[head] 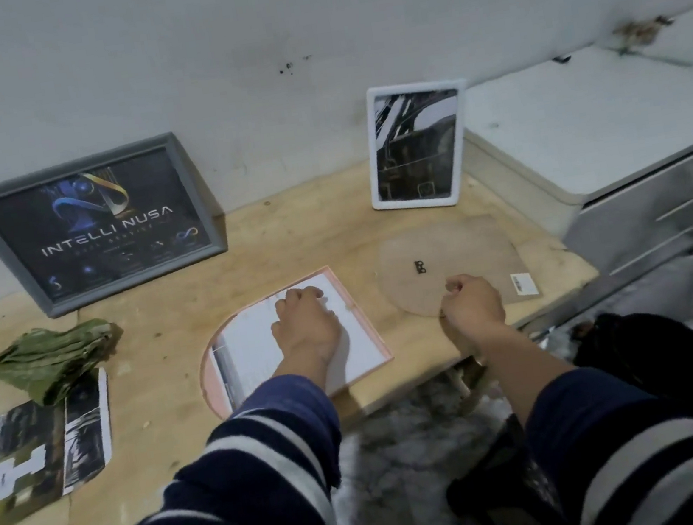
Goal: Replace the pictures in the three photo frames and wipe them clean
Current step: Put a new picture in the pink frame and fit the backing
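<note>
A pink arch-shaped photo frame (372,330) lies face down on the wooden table (176,330), with a white sheet (249,342) set in its back. My left hand (304,321) rests on that sheet with its fingers curled at the top edge. Its brown arch-shaped backing board (459,255) lies to the right, and my right hand (470,302) grips the board's near edge. A grey frame (94,222) with a dark poster leans on the wall at the left. A white frame (415,146) with a dark picture stands at the back right.
A crumpled green cloth (53,361) lies at the left, partly over loose printed pictures (29,453) near the table's front-left edge. A white cabinet (613,144) with drawers stands to the right. Below the table's front edge is a grey furry rug (406,445).
</note>
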Available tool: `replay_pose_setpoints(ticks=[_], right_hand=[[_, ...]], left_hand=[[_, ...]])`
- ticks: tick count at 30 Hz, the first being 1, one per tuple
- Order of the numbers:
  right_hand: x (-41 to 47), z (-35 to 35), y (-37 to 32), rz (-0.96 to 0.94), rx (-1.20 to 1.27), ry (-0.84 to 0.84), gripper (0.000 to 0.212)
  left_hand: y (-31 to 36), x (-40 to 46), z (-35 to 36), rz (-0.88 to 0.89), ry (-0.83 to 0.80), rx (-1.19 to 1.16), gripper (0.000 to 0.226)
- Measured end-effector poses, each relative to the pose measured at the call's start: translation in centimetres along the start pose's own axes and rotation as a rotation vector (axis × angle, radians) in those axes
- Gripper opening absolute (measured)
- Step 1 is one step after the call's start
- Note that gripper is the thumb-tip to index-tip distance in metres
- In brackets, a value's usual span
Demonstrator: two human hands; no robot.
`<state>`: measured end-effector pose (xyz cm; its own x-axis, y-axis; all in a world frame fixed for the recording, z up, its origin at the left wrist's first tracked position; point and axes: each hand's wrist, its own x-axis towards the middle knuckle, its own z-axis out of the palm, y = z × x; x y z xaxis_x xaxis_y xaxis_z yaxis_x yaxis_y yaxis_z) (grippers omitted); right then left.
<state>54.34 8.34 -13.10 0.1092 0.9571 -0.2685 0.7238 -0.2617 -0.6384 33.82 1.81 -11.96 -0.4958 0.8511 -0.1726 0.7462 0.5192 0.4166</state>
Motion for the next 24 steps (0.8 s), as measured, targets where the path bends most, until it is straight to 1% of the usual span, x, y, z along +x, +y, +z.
replay_pose_setpoints(ticks=[4,8,13,16,19,21,24], right_hand=[[2.2,-3.5,3.4,0.144,-0.111,0.075,0.044],[3.8,-5.3,5.1,0.242,-0.19,0.161,0.045],[4.6,-5.6,6.0,0.265,-0.263,0.119,0.039],[4.8,-5.2,5.9,0.279,-0.23,0.11,0.043],[5.3,-5.6,5.3,0.364,-0.098,0.093,0.043],[5.8,-5.7,5.2,0.371,-0.012,0.034,0.043],[6.2,-5.5,4.6,0.384,0.041,0.037,0.043]], left_hand=[[4.7,1.0,2.5,0.086,-0.058,0.008,0.039],[7.7,2.1,4.3,0.097,-0.142,0.05,0.054],[9.3,3.2,5.4,0.088,-0.178,0.108,0.069],[9.5,3.3,5.9,0.061,-0.21,0.102,0.069],[9.5,3.2,6.3,0.056,-0.183,0.098,0.067],[9.4,3.2,6.4,0.057,-0.171,0.083,0.066],[9.5,3.3,6.5,0.06,-0.177,0.067,0.065]])
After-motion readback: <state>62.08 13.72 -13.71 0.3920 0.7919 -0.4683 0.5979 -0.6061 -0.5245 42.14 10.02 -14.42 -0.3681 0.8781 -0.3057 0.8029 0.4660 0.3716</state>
